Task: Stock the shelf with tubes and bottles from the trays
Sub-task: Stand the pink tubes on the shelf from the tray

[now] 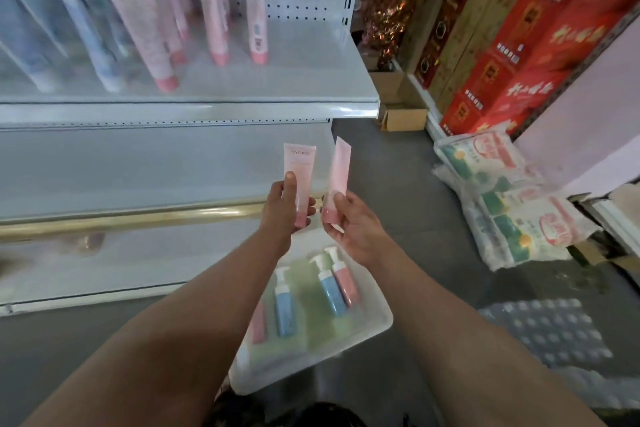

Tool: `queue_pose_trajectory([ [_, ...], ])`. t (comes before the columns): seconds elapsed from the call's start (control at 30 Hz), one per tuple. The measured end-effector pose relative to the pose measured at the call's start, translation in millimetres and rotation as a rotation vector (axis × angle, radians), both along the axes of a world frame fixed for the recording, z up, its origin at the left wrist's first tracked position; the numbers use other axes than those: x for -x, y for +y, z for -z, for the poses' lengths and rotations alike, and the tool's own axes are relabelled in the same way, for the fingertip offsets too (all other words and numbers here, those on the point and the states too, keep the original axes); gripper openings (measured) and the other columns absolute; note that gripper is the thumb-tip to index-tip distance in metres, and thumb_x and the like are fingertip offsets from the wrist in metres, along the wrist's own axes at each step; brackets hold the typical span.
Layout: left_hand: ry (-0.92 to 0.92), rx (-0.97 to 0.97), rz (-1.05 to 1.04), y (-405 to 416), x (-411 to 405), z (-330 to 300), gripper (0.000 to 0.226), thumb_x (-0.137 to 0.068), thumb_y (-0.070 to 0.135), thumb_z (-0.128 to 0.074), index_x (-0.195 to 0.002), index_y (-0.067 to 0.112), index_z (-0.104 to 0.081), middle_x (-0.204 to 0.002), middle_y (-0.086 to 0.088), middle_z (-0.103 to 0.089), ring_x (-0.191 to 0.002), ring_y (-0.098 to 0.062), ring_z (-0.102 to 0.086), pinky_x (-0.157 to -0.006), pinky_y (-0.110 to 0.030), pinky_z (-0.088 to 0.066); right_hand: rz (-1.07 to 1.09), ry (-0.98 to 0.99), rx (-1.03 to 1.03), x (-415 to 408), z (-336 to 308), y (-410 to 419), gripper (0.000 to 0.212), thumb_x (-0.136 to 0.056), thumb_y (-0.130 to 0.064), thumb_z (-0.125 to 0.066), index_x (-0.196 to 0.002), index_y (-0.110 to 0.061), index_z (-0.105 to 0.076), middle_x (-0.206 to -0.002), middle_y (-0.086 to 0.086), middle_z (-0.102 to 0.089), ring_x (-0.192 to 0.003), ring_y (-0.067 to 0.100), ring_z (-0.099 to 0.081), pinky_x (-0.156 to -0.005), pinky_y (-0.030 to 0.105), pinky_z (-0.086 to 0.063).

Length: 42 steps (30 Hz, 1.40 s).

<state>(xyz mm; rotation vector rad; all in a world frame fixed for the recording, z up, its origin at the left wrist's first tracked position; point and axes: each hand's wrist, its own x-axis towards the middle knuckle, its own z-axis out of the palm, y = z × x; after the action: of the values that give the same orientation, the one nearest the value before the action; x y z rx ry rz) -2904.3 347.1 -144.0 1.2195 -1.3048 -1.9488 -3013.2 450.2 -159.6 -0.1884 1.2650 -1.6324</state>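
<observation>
My left hand (285, 210) grips a pink tube (298, 163) upright, cap down, its label facing me. Just to the right, my right hand (349, 225) pinches a second pink tube (337, 170) by its lower end, also cap down. Both tubes hang above a clear plastic tray (377, 321) on the floor, which holds blue pump bottles (285, 305) and a pink pump bottle (346, 282). On the upper white shelf (207, 90), pink tubes (258, 10) and pale blue tubes (93, 42) stand cap down; the right part of that shelf is bare.
Lower white shelves (156, 163) with a brass rail (138, 217) run beneath the stocked one. Printed sacks (512, 204) lie on the grey floor at right. Red cartons (540, 45) and a brown cardboard box (403, 118) stand behind them. Bubble wrap (550, 333) lies near my right arm.
</observation>
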Motion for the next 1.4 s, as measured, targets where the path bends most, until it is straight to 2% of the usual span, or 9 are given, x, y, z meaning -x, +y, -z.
queue_pose_trajectory([
  [0.27, 0.106, 0.171, -0.038, -9, 8, -66, 0.053, -0.101, 0.060, -0.031, -0.122, 0.013, -0.048, -0.085, -0.013, -0.068, -0.057, -0.019, -0.066, -0.058, -0.032, -0.057, -0.077, 0.016, 0.206, 10, -59, -13, 0.034, -0.093, -0.031, -0.067, -0.120, -0.012, -0.062, -0.103, 0.008, -0.066, -0.095, 0.019, -0.062, -0.081, 0.031, -0.054],
  [0.47, 0.173, 0.228, -0.056, -17, 11, -108, 0.043, -0.105, 0.051, -0.028, -0.119, 0.017, -0.051, -0.086, -0.010, -0.063, -0.067, -0.023, -0.062, -0.065, -0.033, -0.053, -0.108, 0.114, 0.242, 10, -95, -33, 0.042, -0.087, -0.034, -0.075, -0.120, -0.009, -0.064, -0.110, 0.011, -0.062, -0.103, 0.022, -0.058, -0.079, 0.029, -0.054],
  [0.67, 0.272, 0.253, -0.063, -34, 4, -124, 0.030, -0.104, 0.029, -0.038, -0.131, 0.036, -0.051, -0.121, 0.003, -0.059, -0.097, -0.019, -0.059, -0.079, -0.034, -0.050, -0.121, 0.180, 0.231, 6, -129, -47, 0.034, -0.094, -0.028, -0.070, -0.120, -0.007, -0.065, -0.107, 0.007, -0.067, -0.098, 0.019, -0.060, -0.086, 0.031, -0.052],
  [0.73, 0.248, 0.254, -0.061, -40, 3, -124, 0.033, -0.103, 0.027, -0.047, -0.136, 0.024, -0.053, -0.124, -0.002, -0.060, -0.101, -0.022, -0.064, -0.086, -0.037, -0.054, -0.133, 0.209, 0.234, 7, -135, -53, 0.034, -0.095, -0.028, -0.068, -0.121, -0.006, -0.064, -0.108, 0.008, -0.065, -0.099, 0.018, -0.061, -0.087, 0.030, -0.053],
  [0.83, 0.186, 0.270, -0.105, -51, 0, -124, 0.022, -0.097, 0.026, -0.062, -0.112, 0.011, -0.065, -0.107, -0.009, -0.066, -0.102, -0.034, -0.067, -0.095, -0.045, -0.054, -0.134, 0.232, 0.230, 8, -139, -62, 0.031, -0.096, -0.028, -0.067, -0.120, -0.008, -0.066, -0.108, 0.009, -0.060, -0.103, 0.019, -0.061, -0.085, 0.029, -0.057],
  [1.0, 0.147, 0.320, -0.199, -70, -7, -125, 0.033, -0.088, 0.022, -0.074, -0.112, 0.004, -0.062, -0.095, -0.008, -0.065, -0.081, -0.021, -0.063, -0.060, -0.025, -0.053, -0.122, 0.264, 0.208, 13, -142, -77, 0.026, -0.093, -0.026, -0.071, -0.115, -0.014, -0.069, -0.123, 0.021, -0.063, -0.114, 0.028, -0.062, -0.084, 0.034, -0.059],
  [1.1, 0.131, 0.376, -0.254, -84, -9, -127, 0.039, -0.085, 0.018, -0.077, -0.114, 0.005, -0.055, -0.093, -0.011, -0.062, -0.073, -0.020, -0.060, -0.050, -0.020, -0.050, -0.095, 0.252, 0.218, 16, -145, -88, 0.033, -0.094, -0.023, -0.069, -0.124, -0.012, -0.063, -0.129, 0.021, -0.062, -0.119, 0.033, -0.063, -0.083, 0.035, -0.060],
  [1.3, 0.043, 0.468, -0.329, -130, -9, -127, 0.039, -0.076, 0.022, -0.081, -0.105, 0.019, -0.054, -0.097, -0.013, -0.068, -0.072, -0.025, -0.062, -0.072, -0.047, -0.062, -0.068, 0.212, 0.213, 18, -147, -119, 0.033, -0.097, -0.020, -0.065, -0.128, -0.012, -0.059, -0.128, 0.017, -0.064, -0.115, 0.030, -0.065, -0.082, 0.033, -0.059],
  [1.4, -0.009, 0.515, -0.361, -151, -10, -129, 0.040, -0.074, 0.023, -0.082, -0.097, 0.030, -0.049, -0.093, -0.006, -0.068, -0.077, -0.027, -0.064, -0.078, -0.051, -0.060, -0.054, 0.273, 0.201, 17, -147, -136, 0.037, -0.097, -0.016, -0.065, -0.132, -0.010, -0.056, -0.125, 0.015, -0.064, -0.112, 0.027, -0.065, -0.080, 0.031, -0.059],
])
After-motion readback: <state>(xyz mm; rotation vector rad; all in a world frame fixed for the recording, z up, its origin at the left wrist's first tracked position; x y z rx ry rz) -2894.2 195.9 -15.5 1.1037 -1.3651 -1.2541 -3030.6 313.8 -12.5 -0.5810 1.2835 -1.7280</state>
